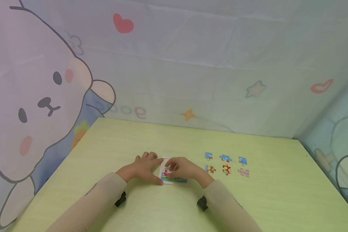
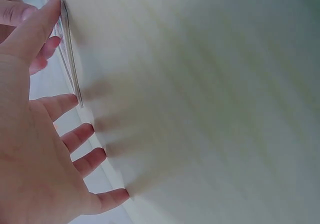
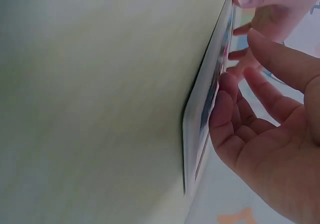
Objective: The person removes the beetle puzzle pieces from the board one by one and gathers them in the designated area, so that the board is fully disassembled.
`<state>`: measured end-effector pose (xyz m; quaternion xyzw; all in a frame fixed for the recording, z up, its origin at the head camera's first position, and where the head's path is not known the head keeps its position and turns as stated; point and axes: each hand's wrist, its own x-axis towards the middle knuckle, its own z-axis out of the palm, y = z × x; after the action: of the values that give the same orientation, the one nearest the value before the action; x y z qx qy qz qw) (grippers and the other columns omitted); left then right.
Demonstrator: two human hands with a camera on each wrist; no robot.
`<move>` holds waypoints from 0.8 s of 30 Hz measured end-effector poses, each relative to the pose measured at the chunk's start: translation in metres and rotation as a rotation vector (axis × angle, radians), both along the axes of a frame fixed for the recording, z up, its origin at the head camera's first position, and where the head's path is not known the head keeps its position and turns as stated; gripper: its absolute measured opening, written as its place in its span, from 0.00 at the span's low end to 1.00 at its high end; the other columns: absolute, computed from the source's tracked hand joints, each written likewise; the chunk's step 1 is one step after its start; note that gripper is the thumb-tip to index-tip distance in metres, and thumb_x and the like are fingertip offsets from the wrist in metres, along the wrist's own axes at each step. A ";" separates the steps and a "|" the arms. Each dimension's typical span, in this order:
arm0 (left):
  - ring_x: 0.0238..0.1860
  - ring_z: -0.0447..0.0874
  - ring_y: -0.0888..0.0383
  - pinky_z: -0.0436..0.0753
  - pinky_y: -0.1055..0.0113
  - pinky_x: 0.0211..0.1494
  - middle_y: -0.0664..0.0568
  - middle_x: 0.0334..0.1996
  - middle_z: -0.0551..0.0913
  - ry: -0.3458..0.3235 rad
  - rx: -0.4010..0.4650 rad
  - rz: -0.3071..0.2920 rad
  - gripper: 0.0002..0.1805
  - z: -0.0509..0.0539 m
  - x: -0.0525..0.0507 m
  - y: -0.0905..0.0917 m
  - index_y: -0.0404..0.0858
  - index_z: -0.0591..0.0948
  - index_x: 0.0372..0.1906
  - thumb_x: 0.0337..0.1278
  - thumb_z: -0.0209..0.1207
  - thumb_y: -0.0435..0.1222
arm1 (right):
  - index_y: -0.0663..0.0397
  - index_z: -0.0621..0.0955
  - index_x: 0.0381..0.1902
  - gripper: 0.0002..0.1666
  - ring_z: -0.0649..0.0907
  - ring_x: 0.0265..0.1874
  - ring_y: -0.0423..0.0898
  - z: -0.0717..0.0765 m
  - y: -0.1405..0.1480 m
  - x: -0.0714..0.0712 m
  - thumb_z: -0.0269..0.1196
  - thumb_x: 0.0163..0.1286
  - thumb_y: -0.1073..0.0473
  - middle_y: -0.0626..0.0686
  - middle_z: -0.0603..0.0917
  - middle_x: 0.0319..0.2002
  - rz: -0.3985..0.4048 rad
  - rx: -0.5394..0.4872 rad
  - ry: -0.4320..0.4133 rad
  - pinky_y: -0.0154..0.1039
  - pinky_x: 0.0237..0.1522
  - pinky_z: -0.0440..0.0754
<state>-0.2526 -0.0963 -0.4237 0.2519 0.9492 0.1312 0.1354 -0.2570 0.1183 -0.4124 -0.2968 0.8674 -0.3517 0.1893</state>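
A small jigsaw board (image 1: 178,184) with a white border lies flat on the table, colourful pieces showing along its lower part. My left hand (image 1: 145,168) spreads its fingers beside it, the thumb at the near left corner and the index fingertip at the far left corner. In the left wrist view, the other fingertips of that hand (image 2: 35,139) rest on the tabletop. Over the board, my right hand (image 1: 185,168) has loosely bent fingers. The right wrist view shows its lower fingertips (image 3: 220,111) touching the board's face; no loose piece is visible between finger and thumb.
Several loose puzzle pieces lie in two rows right of the board, among them a red piece (image 1: 226,169) and a pink piece (image 1: 244,172). A pale yellow-green table (image 1: 278,193) carries everything. Behind it hangs a printed cloth (image 1: 191,64).
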 end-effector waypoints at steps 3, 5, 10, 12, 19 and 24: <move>0.60 0.58 0.46 0.61 0.44 0.55 0.47 0.62 0.63 0.001 0.000 -0.001 0.50 -0.001 0.000 0.000 0.45 0.66 0.71 0.42 0.66 0.63 | 0.60 0.80 0.48 0.18 0.79 0.41 0.46 -0.001 -0.004 0.001 0.69 0.60 0.64 0.53 0.81 0.39 -0.013 0.007 0.001 0.39 0.44 0.77; 0.60 0.58 0.47 0.61 0.44 0.55 0.48 0.62 0.63 -0.001 0.003 -0.001 0.51 -0.001 0.000 0.000 0.45 0.66 0.71 0.42 0.66 0.64 | 0.61 0.80 0.47 0.18 0.78 0.40 0.46 -0.002 -0.007 0.002 0.70 0.59 0.64 0.54 0.81 0.38 -0.027 0.019 0.007 0.39 0.44 0.77; 0.60 0.58 0.47 0.61 0.45 0.55 0.48 0.62 0.63 -0.003 0.004 -0.001 0.51 -0.001 0.000 0.000 0.45 0.66 0.71 0.42 0.66 0.64 | 0.62 0.81 0.45 0.18 0.77 0.38 0.45 -0.005 -0.012 0.001 0.71 0.56 0.65 0.52 0.81 0.36 -0.040 0.068 0.044 0.38 0.43 0.76; 0.60 0.58 0.47 0.61 0.45 0.55 0.48 0.62 0.63 0.002 0.003 -0.002 0.50 -0.001 0.000 0.000 0.45 0.66 0.71 0.43 0.66 0.63 | 0.62 0.81 0.45 0.18 0.77 0.37 0.45 -0.006 -0.013 0.001 0.71 0.55 0.65 0.52 0.80 0.35 -0.038 0.084 0.056 0.38 0.43 0.75; 0.60 0.59 0.46 0.61 0.43 0.55 0.47 0.61 0.64 0.008 0.004 -0.002 0.49 0.002 0.002 0.001 0.44 0.67 0.71 0.43 0.67 0.62 | 0.63 0.81 0.45 0.18 0.76 0.35 0.44 -0.004 -0.016 0.003 0.71 0.55 0.66 0.51 0.80 0.33 -0.027 0.103 0.069 0.39 0.42 0.74; 0.60 0.59 0.45 0.62 0.43 0.56 0.46 0.62 0.64 0.005 0.007 -0.001 0.50 0.004 0.002 0.002 0.43 0.67 0.71 0.43 0.67 0.62 | 0.62 0.82 0.44 0.17 0.75 0.31 0.41 -0.005 -0.016 0.002 0.71 0.55 0.67 0.49 0.79 0.29 -0.027 0.114 0.072 0.35 0.38 0.74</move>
<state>-0.2501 -0.0945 -0.4194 0.2533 0.9489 0.1338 0.1323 -0.2546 0.1020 -0.4172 -0.2863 0.8963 -0.2931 0.1699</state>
